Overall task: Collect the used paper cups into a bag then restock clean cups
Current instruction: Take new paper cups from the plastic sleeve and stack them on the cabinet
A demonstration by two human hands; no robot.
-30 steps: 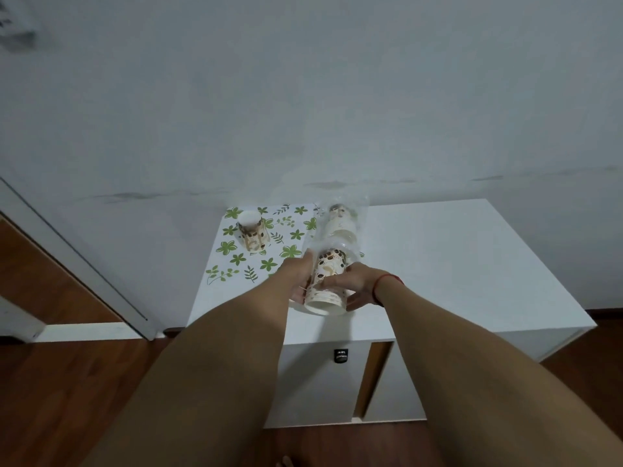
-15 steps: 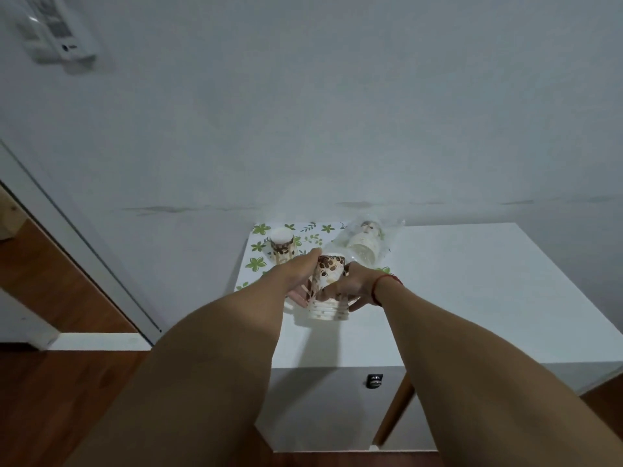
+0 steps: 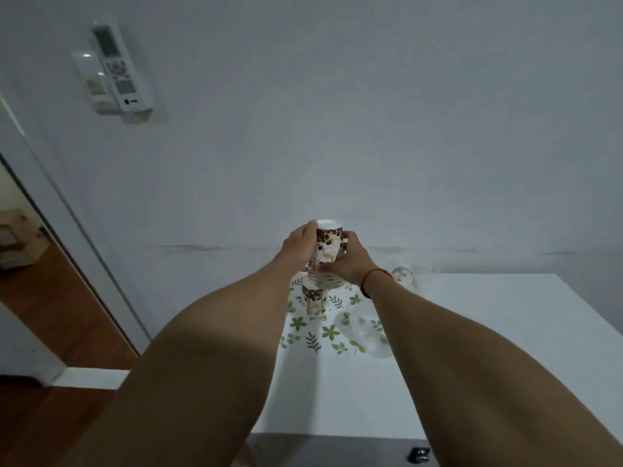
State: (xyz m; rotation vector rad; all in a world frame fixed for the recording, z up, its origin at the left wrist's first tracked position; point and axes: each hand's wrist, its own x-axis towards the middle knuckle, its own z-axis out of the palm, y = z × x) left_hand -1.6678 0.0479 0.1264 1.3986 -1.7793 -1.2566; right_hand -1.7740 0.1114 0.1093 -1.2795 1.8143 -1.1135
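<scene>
Two bare forearms reach forward from the lower edge over a white cabinet (image 3: pixel 505 332). A small black fitting (image 3: pixel 419 455) shows on the cabinet's front, at the bottom right.

On the top's left part lies a leaf-print mat (image 3: pixel 303 335). A clear bag (image 3: pixel 365 335) lies limp on the mat's right side and runs back toward the wall, where a cup (image 3: pixel 403 277) shows dimly through the plastic. One patterned cup (image 3: pixel 314 298) stands on the mat, left of the bag.

Above that cup both hands hold a stack of cups (image 3: pixel 328 251) off the surface, its white end uppermost. Whether the stack's lower edge touches the standing cup I cannot tell. The left hand (image 3: pixel 298 247) wraps the upper part from the left, fingers curled close together round it. The right hand (image 3: pixel 349 264) grips the lower part from the right, with the thumb across the front and the fingers clamped behind. A red string (image 3: pixel 371 279) circles the right wrist.

Behind is a plain pale wall (image 3: pixel 371 112). High on its left a remote (image 3: pixel 118 67) sits in a holder. At the far left are a door frame (image 3: pixel 67 237) and a wood floor (image 3: pixel 57 308).
</scene>
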